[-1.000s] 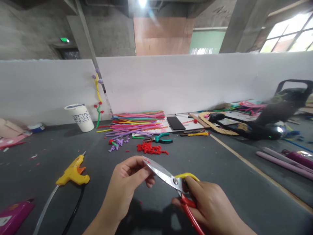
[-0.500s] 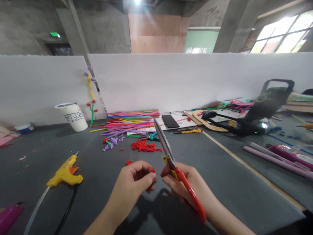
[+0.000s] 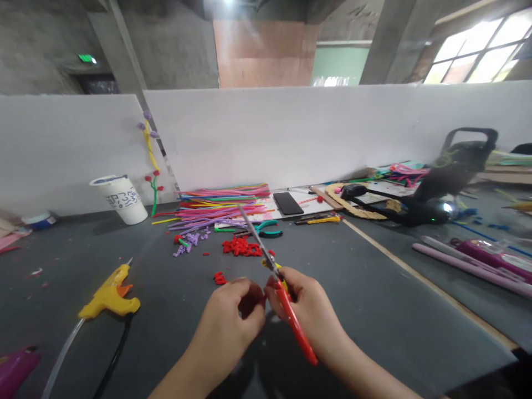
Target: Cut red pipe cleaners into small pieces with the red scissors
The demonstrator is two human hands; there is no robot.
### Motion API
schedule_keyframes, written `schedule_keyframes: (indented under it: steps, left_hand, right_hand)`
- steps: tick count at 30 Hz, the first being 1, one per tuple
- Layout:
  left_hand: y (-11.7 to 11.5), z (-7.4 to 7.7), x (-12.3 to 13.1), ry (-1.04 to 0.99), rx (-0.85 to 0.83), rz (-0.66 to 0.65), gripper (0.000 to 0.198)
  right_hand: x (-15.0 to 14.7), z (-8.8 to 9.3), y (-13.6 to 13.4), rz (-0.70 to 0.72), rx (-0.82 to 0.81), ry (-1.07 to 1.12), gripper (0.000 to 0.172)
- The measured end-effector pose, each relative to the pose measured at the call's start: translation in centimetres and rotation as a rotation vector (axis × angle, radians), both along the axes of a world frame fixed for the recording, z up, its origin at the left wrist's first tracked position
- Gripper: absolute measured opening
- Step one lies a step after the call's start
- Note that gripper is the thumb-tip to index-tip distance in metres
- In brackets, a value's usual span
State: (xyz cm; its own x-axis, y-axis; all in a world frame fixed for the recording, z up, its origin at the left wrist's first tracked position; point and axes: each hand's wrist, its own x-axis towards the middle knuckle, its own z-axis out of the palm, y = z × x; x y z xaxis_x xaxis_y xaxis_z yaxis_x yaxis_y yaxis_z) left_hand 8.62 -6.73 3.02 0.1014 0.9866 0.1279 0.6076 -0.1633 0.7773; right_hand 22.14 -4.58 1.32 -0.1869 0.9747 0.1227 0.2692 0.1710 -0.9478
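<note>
My right hand (image 3: 305, 296) is closed around scissors (image 3: 293, 318) with red handles, their blades pointing up and to the left. A yellow strip (image 3: 285, 285) shows beside the scissors' pivot; I cannot make out what it is. My left hand (image 3: 233, 310) is curled in a pinch close to the right fingertips. A bit of red showed at its fingertips a moment ago, and that spot is now mostly hidden. Beyond the left hand lie a few red pipe cleaner pieces (image 3: 219, 278), and farther off a larger red pile (image 3: 241, 247).
Pipe cleaners (image 3: 224, 202) lie along the white partition (image 3: 266, 133). Purple cut pieces (image 3: 192, 241), teal pliers (image 3: 266, 228) and a phone (image 3: 288, 203) are in the middle. A yellow glue gun (image 3: 110, 293) and white cup (image 3: 124, 202) stand left; a black lamp-like device (image 3: 428, 205) is right.
My right hand and the scissors have moved left, bringing the right fingertips up against the left ones. The blades tilt farther left. The red bit at my left fingertips is now hardly visible.
</note>
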Motion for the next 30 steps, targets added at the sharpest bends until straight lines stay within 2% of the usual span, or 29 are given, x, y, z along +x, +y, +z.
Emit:
schedule_keyframes:
  steps: [4, 7, 9, 14, 16, 18, 22, 24, 30]
  left_hand:
    - [0.2, 0.4, -0.2, -0.161, -0.165, 0.028, 0.008]
    - [0.4, 0.4, -0.3, -0.272, -0.249, 0.026, 0.006]
    - [0.4, 0.4, -0.1, -0.258, -0.248, 0.038, 0.008]
    - [0.0, 0.2, 0.2, -0.191, -0.192, 0.028, 0.01]
    - [0.0, 0.3, 0.2, -0.269, -0.245, 0.0, 0.007]
    - [0.1, 0.3, 0.0, -0.432, -0.351, -0.053, 0.005]
    - [0.2, 0.1, -0.3, -0.761, -0.561, -0.165, 0.014]
    - [0.2, 0.0, -0.4, -0.811, -0.599, -0.174, 0.014]
    - [0.3, 0.2, -0.8, -0.781, -0.583, -0.151, 0.005]
  right_hand:
    - [0.5, 0.3, 0.5, -0.045, -0.133, 0.027, 0.012]
    - [0.7, 0.8, 0.7, 0.023, -0.245, 0.056, 0.01]
    - [0.8, 1.1, 0.5, 0.09, -0.275, 0.067, 0.012]
    - [0.5, 1.2, 0.1, 0.134, -0.258, 0.056, 0.007]
    - [0.5, 1.3, 0.1, 0.14, -0.283, 0.052, 0.006]
    - [0.6, 1.4, 0.1, 0.166, -0.322, 0.079, 0.008]
    - [0.8, 1.4, 0.2, 0.292, -0.344, 0.211, 0.015]
    - [0.8, 1.3, 0.2, 0.322, -0.328, 0.252, 0.016]
    - [0.8, 1.0, 0.4, 0.358, -0.329, 0.346, 0.018]
